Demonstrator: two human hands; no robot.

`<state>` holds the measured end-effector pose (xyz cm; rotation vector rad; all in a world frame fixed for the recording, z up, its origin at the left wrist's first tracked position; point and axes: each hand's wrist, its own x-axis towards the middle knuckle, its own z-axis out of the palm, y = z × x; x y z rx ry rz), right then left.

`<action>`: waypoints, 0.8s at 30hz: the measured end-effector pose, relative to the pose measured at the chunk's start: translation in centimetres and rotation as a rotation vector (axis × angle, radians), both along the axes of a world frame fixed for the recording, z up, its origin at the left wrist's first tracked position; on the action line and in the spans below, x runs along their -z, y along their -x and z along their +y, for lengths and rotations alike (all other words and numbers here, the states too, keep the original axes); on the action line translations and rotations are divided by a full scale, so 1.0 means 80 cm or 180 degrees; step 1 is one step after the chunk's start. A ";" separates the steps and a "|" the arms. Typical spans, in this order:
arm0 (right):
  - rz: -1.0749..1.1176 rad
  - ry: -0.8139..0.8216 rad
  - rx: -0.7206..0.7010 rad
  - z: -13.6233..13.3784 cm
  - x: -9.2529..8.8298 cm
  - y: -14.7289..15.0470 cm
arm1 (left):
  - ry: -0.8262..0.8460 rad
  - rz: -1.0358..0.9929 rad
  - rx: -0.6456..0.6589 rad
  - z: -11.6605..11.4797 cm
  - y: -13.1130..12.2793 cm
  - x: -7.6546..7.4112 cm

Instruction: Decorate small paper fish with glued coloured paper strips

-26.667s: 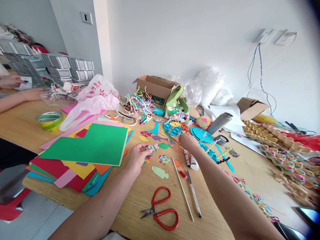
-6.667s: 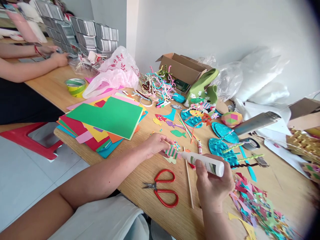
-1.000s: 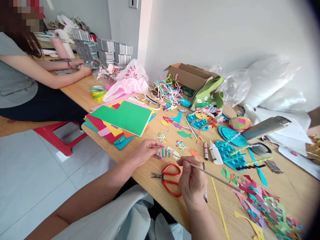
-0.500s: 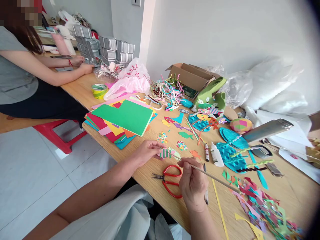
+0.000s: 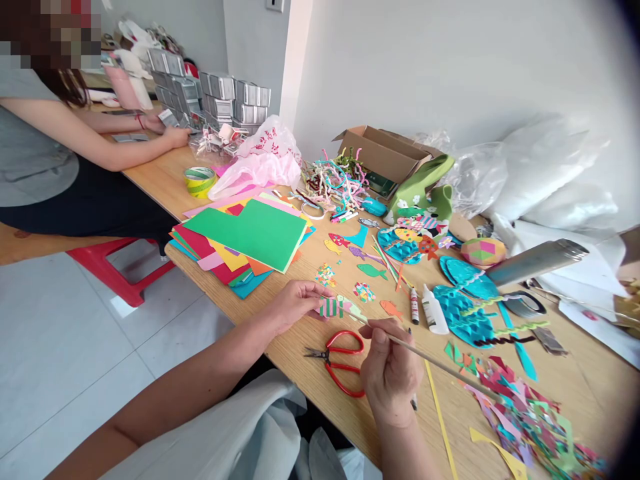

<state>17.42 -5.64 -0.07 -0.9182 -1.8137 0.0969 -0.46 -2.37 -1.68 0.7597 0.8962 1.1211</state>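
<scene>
My left hand (image 5: 300, 305) pinches a small paper fish (image 5: 331, 307) with green and pale stripes, held low over the table's near edge. In my right hand (image 5: 393, 367) is a thin wooden stick (image 5: 450, 368), gripped like a pencil. Its front tip points at the fish's right end; whether it touches I cannot tell. Red-handled scissors (image 5: 345, 363) lie with blades parted between my hands. Beyond the fish are two piles of tiny paper bits (image 5: 364, 292) and an orange paper fish (image 5: 391, 309). A dark pen (image 5: 414, 402) is mostly hidden behind my right hand.
Coloured paper sheets (image 5: 250, 233) lie at left. To the right are a white glue bottle (image 5: 435, 310), a marker (image 5: 415, 307), blue decorated pieces (image 5: 457, 317) and paper scraps (image 5: 530, 413). Farther back stands a cardboard box (image 5: 385, 150). Another person's hand (image 5: 176, 137) works at the far left.
My right hand has shifted slightly right, drawing the stick a little the same way. My left hand and the striped fish stay nearly still. The other person's hand now raises a small, pale item.
</scene>
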 end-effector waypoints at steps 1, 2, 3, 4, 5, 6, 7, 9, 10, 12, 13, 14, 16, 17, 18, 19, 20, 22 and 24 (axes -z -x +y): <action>-0.0015 0.0000 0.0007 0.000 0.000 0.000 | -0.0003 0.0010 0.0012 0.000 0.000 0.000; -0.0030 0.0003 0.0023 0.000 0.000 0.000 | -0.0010 0.0020 0.0024 -0.001 -0.001 -0.001; -0.0046 0.0011 0.0039 0.000 0.000 0.000 | -0.0018 0.0030 0.0044 -0.002 -0.001 -0.002; -0.0063 0.0019 0.0049 0.000 0.001 0.001 | -0.0029 0.0041 0.0066 -0.002 -0.001 -0.002; -0.0077 0.0029 0.0052 0.001 0.001 0.001 | -0.0041 0.0057 0.0089 -0.002 -0.001 -0.003; -0.0088 0.0038 0.0045 0.001 0.001 0.002 | -0.0055 0.0074 0.0113 -0.003 0.000 -0.004; -0.0094 0.0042 0.0035 0.002 0.001 0.002 | -0.0068 0.0092 0.0139 -0.003 0.000 -0.005; -0.0091 0.0049 0.0018 0.003 0.002 0.002 | -0.0086 0.0128 0.0173 -0.003 0.000 -0.007; -0.0077 0.0051 0.0007 0.003 0.003 0.001 | -0.0085 0.0141 0.0178 -0.003 0.000 -0.008; -0.0024 0.0060 -0.0020 0.002 0.004 0.000 | -0.0071 0.0153 0.0174 -0.003 0.000 -0.009; 0.0010 0.0060 -0.0040 0.002 0.004 -0.001 | -0.0063 0.0156 0.0164 -0.003 0.000 -0.010; 0.0052 0.0054 -0.0068 0.001 0.005 -0.001 | -0.0058 0.0156 0.0153 -0.003 0.000 -0.010; 0.0138 0.0019 -0.0155 0.000 0.004 -0.002 | -0.0055 0.0154 0.0144 -0.003 0.000 -0.010; 0.0160 0.0011 -0.0205 0.000 0.004 -0.002 | -0.0059 0.0152 0.0143 -0.003 0.000 -0.009; 0.0161 0.0001 -0.0256 -0.001 0.004 -0.002 | -0.0061 0.0148 0.0150 -0.003 0.000 -0.009; 0.0135 0.0012 -0.0296 -0.001 0.003 -0.001 | -0.0065 0.0144 0.0158 -0.003 0.000 -0.008; 0.0087 0.0035 -0.0320 -0.001 0.003 -0.001 | -0.0072 0.0141 0.0165 -0.003 0.000 -0.007; -0.0014 0.0094 -0.0327 -0.002 0.002 0.001 | -0.0090 0.0139 0.0173 -0.003 -0.001 -0.005; -0.0063 0.0126 -0.0316 -0.002 0.000 0.002 | -0.0107 0.0141 0.0182 -0.003 -0.001 -0.003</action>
